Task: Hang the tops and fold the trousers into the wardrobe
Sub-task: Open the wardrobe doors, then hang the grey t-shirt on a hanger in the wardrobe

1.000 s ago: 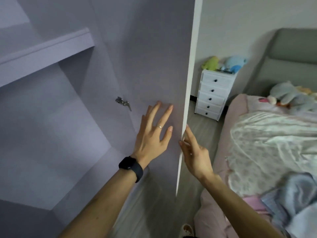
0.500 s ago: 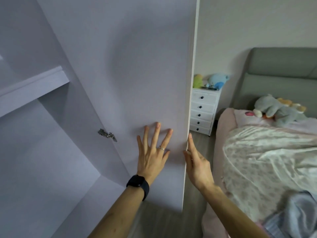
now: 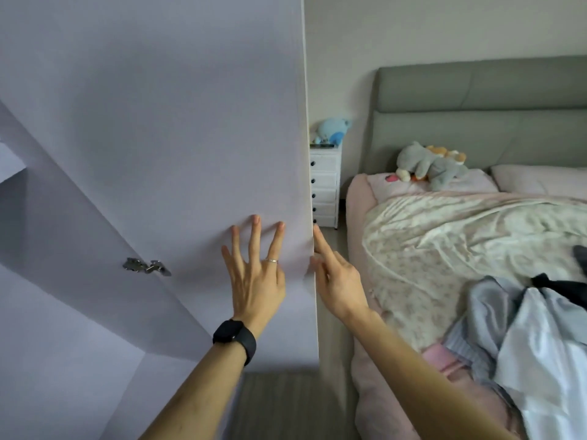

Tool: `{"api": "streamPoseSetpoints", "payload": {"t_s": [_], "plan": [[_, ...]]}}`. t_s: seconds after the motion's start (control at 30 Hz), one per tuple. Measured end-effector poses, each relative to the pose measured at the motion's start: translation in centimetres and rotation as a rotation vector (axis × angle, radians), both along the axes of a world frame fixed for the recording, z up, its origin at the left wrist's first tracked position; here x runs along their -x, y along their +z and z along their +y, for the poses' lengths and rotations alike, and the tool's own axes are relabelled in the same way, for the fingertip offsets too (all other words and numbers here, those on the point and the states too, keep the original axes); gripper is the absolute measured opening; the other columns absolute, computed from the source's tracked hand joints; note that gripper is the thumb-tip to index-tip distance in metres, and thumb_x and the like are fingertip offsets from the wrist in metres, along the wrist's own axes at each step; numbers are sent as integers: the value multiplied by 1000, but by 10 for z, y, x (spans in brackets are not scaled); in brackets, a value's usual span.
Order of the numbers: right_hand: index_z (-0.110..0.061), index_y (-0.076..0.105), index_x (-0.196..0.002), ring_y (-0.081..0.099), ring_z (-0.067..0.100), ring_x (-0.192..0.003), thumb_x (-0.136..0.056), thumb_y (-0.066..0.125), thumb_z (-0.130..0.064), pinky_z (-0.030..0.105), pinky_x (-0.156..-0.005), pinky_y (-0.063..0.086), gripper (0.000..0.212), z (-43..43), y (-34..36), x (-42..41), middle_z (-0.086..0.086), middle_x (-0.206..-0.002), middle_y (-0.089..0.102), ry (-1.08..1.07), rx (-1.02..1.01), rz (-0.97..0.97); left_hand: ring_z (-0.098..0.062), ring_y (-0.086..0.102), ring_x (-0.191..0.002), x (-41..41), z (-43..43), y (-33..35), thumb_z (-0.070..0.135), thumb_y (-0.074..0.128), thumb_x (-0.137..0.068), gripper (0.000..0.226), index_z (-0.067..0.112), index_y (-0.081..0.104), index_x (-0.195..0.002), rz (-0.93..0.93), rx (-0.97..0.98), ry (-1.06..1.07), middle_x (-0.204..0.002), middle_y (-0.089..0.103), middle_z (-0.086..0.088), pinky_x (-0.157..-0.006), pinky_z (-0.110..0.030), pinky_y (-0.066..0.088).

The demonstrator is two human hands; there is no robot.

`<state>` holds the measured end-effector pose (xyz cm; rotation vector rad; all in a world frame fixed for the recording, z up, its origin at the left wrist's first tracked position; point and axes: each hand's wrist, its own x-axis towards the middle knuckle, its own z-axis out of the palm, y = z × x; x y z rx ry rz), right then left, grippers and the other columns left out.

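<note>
The left hand (image 3: 254, 281), wearing a black watch (image 3: 235, 336) and 1 ring (image 3: 271, 260), lies flat on the inner face of the open wardrobe door (image 3: 178, 115), fingers straight and spread, holding nothing. The right hand (image 3: 340, 281) is at the door's free edge, its index finger (image 3: 320, 241) straight along that edge and the thumb touching it; whether the other fingers hook behind the door cannot be told. A metal hinge (image 3: 146, 266) shows left of the hands, on the lilac wardrobe (image 3: 57, 328). The clothes (image 3: 533, 338), a crumpled pale blue and white heap with a black piece, lie on the bed (image 3: 357, 201) to the right, well apart from both hands.
</note>
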<state>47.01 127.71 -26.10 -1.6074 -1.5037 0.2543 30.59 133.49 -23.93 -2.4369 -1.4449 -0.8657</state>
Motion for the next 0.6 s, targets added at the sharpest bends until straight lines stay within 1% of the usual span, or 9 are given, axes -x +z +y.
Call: {"api": "streamPoseSetpoints", "payload": {"t_s": [0.03,0.1,0.13,0.17,0.23,0.33,0.4,0.47,0.6], "plan": [[-43,26,-156,63,23,-78,-105,48,-22,42,-69,56,59,-9,-1,2,3,-100,64,-40,-3,-15,-41,6,-152,2,-3,-3,11,71,-79,97,34,19,-158,-9,22,-38,-168,2,-7,-110,-71,22],[-26,50,-149,67,25,-103,-101,55,-15,43,-84,58,49,-30,-7,4,6,-125,64,-115,20,-32,-33,15,-152,5,-12,-14,8,69,-79,90,29,27,-156,-20,68,-132,-165,13,-9,-111,-69,23],[-20,57,-143,64,27,-113,-99,57,-12,43,-91,56,45,-43,-13,4,9,-133,61,-146,38,-42,-30,20,-151,6,-19,-22,7,67,-80,86,26,32,-155,-20,102,-184,-163,20,-9,-112,-67,24],[-17,61,-139,62,30,-118,-97,59,-10,44,-96,54,42,-59,-20,4,12,-136,60,-180,57,-57,-29,25,-149,5,-28,-31,6,66,-81,81,24,36,-154,-17,160,-241,-161,26,-9,-114,-64,25],[-16,65,-135,61,33,-119,-96,61,-11,45,-100,51,39,-94,-34,5,13,-136,61,-252,97,-90,-27,33,-146,0,-46,-50,6,65,-86,74,24,38,-153,-12,343,-359,-158,34,-6,-118,-59,26],[-20,65,-134,57,25,-121,-95,64,-15,40,-101,50,39,-156,-58,4,9,-137,61,-406,155,-105,-23,41,-140,-17,-77,-73,5,61,-90,71,27,36,-153,30,581,-534,-154,42,-2,-116,-46,33],[-23,65,-134,54,21,-123,-95,65,-17,36,-103,47,39,-194,-69,5,5,-137,61,-491,218,-79,-21,43,-135,-32,-93,-81,8,58,-91,69,29,36,-154,29,666,-626,-151,45,2,-111,-37,40],[-27,64,-135,55,24,-124,-97,65,-22,32,-105,43,38,-231,-78,4,1,-138,60,-590,327,-50,-15,43,-134,-51,-111,-90,15,56,-94,65,31,36,-153,48,737,-732,-150,44,7,-107,-30,42],[-30,62,-136,52,25,-129,-99,62,-28,31,-105,40,37,-293,-88,-4,-3,-141,57,-763,472,3,-15,44,-134,-98,-143,-95,14,57,-95,57,24,43,-149,81,879,-917,-147,46,4,-112,-26,36]]}}
